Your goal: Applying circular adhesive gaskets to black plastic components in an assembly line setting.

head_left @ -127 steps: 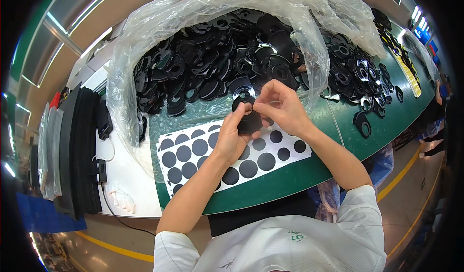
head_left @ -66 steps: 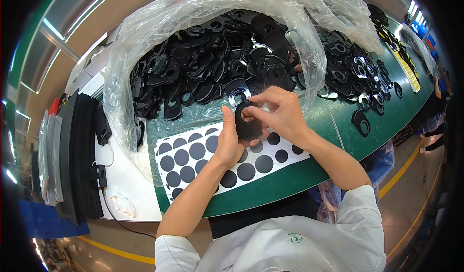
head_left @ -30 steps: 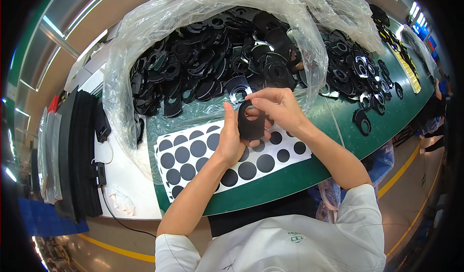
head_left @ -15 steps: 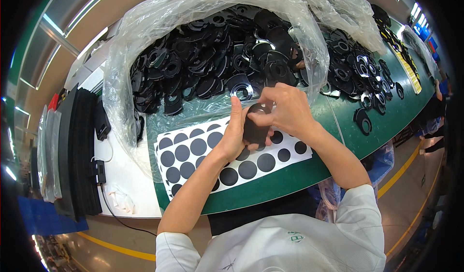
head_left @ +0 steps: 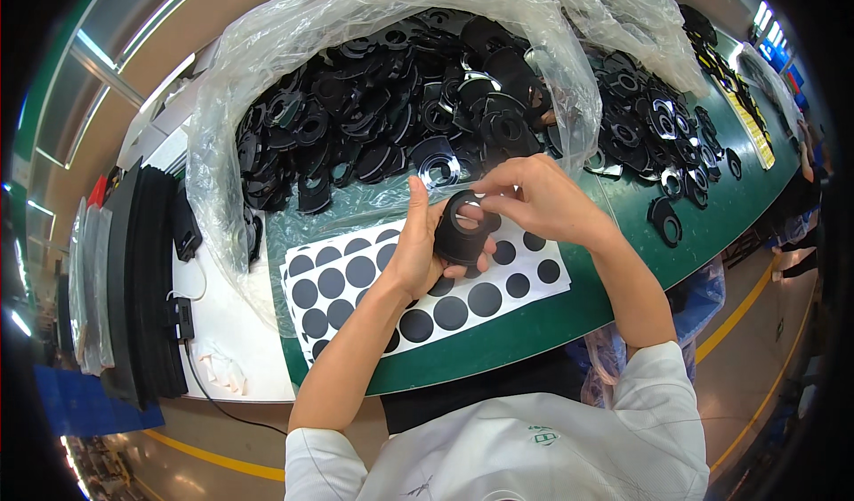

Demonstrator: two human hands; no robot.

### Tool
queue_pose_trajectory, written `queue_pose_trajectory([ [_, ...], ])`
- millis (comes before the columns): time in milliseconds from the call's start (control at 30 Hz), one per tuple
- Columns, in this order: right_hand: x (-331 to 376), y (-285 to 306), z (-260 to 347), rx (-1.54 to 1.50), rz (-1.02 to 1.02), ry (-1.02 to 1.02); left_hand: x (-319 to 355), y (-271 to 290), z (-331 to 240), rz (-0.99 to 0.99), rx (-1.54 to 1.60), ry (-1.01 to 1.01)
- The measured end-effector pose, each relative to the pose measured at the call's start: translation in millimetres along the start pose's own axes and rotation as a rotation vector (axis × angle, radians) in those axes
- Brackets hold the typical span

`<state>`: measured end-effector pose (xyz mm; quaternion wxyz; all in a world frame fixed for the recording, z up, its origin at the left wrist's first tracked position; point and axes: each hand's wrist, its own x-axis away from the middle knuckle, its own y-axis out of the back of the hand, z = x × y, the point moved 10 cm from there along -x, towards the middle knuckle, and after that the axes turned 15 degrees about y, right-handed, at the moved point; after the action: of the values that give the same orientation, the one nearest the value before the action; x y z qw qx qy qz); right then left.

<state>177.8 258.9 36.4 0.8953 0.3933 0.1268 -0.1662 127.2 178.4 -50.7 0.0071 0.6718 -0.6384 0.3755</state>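
My left hand (head_left: 418, 250) is wrapped round a black ring-shaped plastic part (head_left: 455, 243), holding it tilted up above the sheets. Its round hole faces me, and skin shows through it. Close to the part's upper right edge, my right hand (head_left: 547, 200) has thumb and forefinger pinched together. A small pale spot shows at those fingertips; what they grip is too small to make out. Beneath both hands lie white sheets (head_left: 556, 289) bearing rows of round black stickers (head_left: 485, 299).
A large heap of similar black parts (head_left: 356, 109) lies in a clear plastic bag (head_left: 218, 145) beyond my hands. More loose parts (head_left: 663, 127) are spread to the right on the green table (head_left: 498, 332). At left stand black sheets (head_left: 147, 278) and a corded black device (head_left: 182, 318).
My right hand has drawn back a little to the right from the part's face. The part has turned in my left hand, so its round hole now shows.
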Motion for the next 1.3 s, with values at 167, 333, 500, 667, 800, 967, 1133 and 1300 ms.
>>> queue_pose_trajectory([
  [167, -2, 2, 6, 0.046, -0.126, 0.029, 1, 6, -1, -0.016, 0.007, -0.031],
  [333, -1, 28, -17, -0.215, -0.345, -0.031, 10, -5, -19, 0.107, 0.080, -0.176],
  [500, 73, 153, -76, -0.538, -1.303, 0.007, 74, 60, -92, -0.418, -0.208, -0.646],
  [667, 136, 170, -164, -1.055, -1.673, -0.150, 146, 125, -109, -1.514, -0.993, -0.594],
  [800, 83, 139, -138, -1.037, -1.288, -0.090, 134, 136, -99, -1.698, -1.181, -0.446],
  [967, -4, 16, 13, -0.194, 0.080, 0.009, 126, 143, -97, -1.664, -1.209, -0.354],
  [1133, 26, -73, 49, 0.185, 0.627, 0.088, 130, 129, -109, -1.584, -1.208, -0.323],
  [1300, 26, -75, 49, 0.249, 0.548, 0.129, 155, 112, -112, -1.578, -1.156, -0.267],
])
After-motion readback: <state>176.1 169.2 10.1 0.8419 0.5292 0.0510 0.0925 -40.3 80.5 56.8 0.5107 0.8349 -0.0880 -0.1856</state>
